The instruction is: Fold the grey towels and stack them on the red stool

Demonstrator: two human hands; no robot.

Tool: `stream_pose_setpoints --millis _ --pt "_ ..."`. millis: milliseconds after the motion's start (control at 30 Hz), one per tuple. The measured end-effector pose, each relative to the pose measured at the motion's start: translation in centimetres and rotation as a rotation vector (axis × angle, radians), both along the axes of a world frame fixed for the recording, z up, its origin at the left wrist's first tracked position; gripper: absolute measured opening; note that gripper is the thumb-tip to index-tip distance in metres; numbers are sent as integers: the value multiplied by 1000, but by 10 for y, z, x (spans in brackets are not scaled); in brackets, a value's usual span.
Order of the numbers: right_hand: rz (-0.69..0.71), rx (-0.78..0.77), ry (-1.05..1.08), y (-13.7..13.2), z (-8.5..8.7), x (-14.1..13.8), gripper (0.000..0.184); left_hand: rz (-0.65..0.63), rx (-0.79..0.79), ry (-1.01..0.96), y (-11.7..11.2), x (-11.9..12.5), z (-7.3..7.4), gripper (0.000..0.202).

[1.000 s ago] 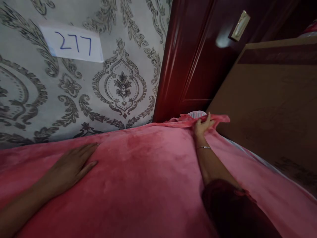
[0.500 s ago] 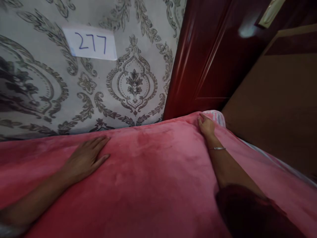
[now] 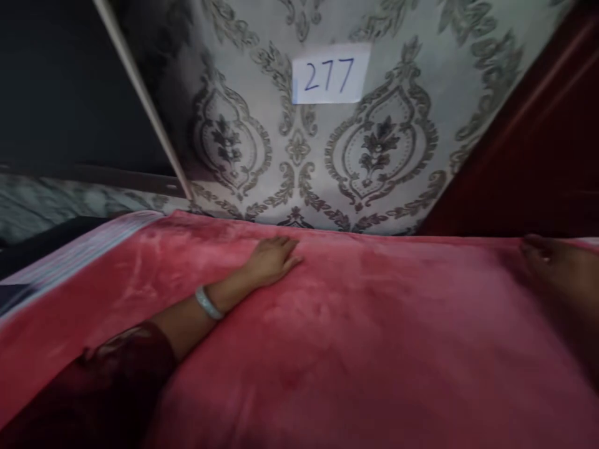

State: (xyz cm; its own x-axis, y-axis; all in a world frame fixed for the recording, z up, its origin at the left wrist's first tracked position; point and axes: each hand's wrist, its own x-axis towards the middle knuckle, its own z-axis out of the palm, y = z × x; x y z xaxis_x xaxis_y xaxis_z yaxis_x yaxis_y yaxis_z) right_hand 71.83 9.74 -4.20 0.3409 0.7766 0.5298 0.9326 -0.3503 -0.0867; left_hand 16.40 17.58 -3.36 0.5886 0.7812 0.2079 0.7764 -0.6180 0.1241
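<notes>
A pink-red plush blanket (image 3: 327,349) lies spread out in front of me, its far edge running along the wall. My left hand (image 3: 271,260) rests flat on the blanket a little short of that edge, fingers stretched out and holding nothing. At the right border of the view, my right hand (image 3: 556,262) is at the blanket's far edge. Its fingers look curled onto the edge, though the hand is dark, blurred and partly cut off.
Patterned wallpaper (image 3: 299,149) rises behind the blanket, with a white paper marked 277 (image 3: 331,73) on it. A dark red door or panel (image 3: 524,168) stands at the right. At the left are a dark panel (image 3: 70,81) and a striped pale cloth (image 3: 84,252).
The view has swung left, bringing the dark panel and striped cloth into sight. My left hand still lies flat on the blanket; my right remains at the far edge.
</notes>
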Motion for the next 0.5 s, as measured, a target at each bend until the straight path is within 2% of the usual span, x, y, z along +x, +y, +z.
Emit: stream_pose_setpoints --millis 100,167,233,300,367,433,500 --pt "259 -6 149 22 2 -50 47 84 -14 -29 15 -20 7 50" --pt "446 -43 172 35 -5 -85 44 210 -23 14 30 -45 13 47" --pt "552 -80 161 46 -15 -108 43 326 -36 58 48 -74 18 43" --pt "534 -118 175 54 -24 -114 44 404 -30 75 65 -101 20 39" --pt "436 -148 217 58 -29 -108 45 464 -17 81 77 -121 18 40" --pt "394 -144 216 61 -30 -99 44 499 -21 90 84 -131 15 42" --pt "426 -136 171 64 -29 -92 42 501 -26 100 88 -134 12 46"
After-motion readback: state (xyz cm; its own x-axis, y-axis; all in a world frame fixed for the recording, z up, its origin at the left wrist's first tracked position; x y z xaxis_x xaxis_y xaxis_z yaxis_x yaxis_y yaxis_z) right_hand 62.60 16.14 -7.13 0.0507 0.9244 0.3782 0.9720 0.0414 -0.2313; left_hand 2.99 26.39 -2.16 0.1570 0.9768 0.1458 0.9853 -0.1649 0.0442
